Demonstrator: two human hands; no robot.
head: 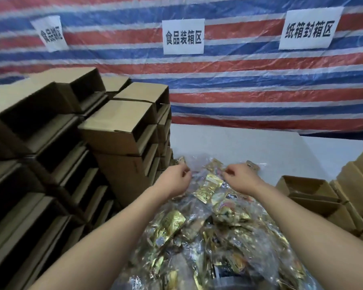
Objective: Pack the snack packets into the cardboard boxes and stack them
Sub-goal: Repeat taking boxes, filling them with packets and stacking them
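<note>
Head view of a packing station. Both bare forearms reach from the lower edge toward the centre of the frame. The left hand [175,178] has its fingers curled and pinches the clear plastic bag [258,233] at its far edge, left of centre. The right hand [242,178], also with curled fingers, pinches the same far edge of the bag just right of centre; the two hands are near each other but apart.

The plastic bag lies on the white worktop [239,143] and fills the lower centre of the frame. It holds a loose heap of snack packets [208,185], mostly gold foil, some with coloured print; the print is too blurred to read.

At the left of the frame stand tall stacks of cardboard boxes [117,122], laid on their sides with open ends facing right, several tiers high. At the right edge lies a second group of open boxes [306,191], lower and partly cut off by the frame.

The backdrop across the upper half is a red, white and blue striped tarpaulin [260,84]. Three white paper signs with black Chinese characters hang on it: a left sign [50,33], a centre sign [183,36] and a right sign [308,28].
</note>
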